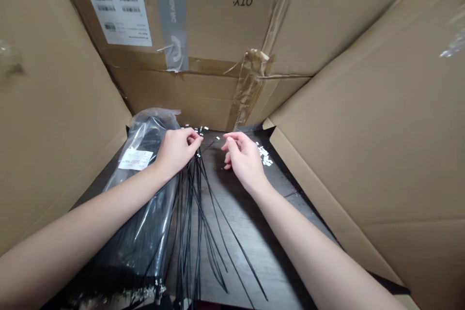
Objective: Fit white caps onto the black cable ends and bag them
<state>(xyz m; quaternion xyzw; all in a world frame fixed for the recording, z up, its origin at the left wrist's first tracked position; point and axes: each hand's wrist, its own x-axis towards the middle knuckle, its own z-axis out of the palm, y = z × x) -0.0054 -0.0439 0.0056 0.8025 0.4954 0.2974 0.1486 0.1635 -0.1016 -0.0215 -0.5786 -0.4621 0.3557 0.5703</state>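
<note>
My left hand (178,147) is closed in a pinch at the upper end of a bunch of thin black cables (198,203). The cables fan out from beneath its fingertips toward the front edge of the table. A small white connector (217,138) lies between my two hands, with a thin dark cable leading to it. My right hand (244,159) hovers to the right of it, fingers loosely curled and thumb slightly apart, with nothing visible in them. Under my left forearm lies a clear plastic bag (145,213) packed with black cables and bearing a white label.
Small white pieces (265,156) are heaped right of my right hand, and several more (196,129) are scattered at the back. Cardboard walls (203,92) enclose the dark table (254,242) behind and on both sides.
</note>
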